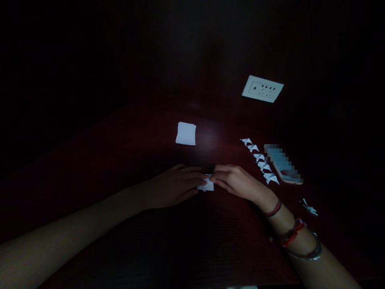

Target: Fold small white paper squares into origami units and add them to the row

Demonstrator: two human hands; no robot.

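A small white piece of paper [209,186] with folded edges lies on the dark red table between my hands. My left hand [176,185] is stretched out flat from the left, a ring on one finger, and its fingertips press on the paper's left part. From the right, my right hand [233,178] has its fingers curled together at the paper's upper right edge, pinching or pressing it; the exact grip is partly hidden. Bracelets circle the right wrist and forearm.
A stack of white square paper sheets [185,133] lies farther back. Several small folded paper pieces [259,157] form a slanting row at the right, beside a phone [284,164]. Small white scraps [309,207] lie nearer me. A socket plate [262,89] is on the back wall.
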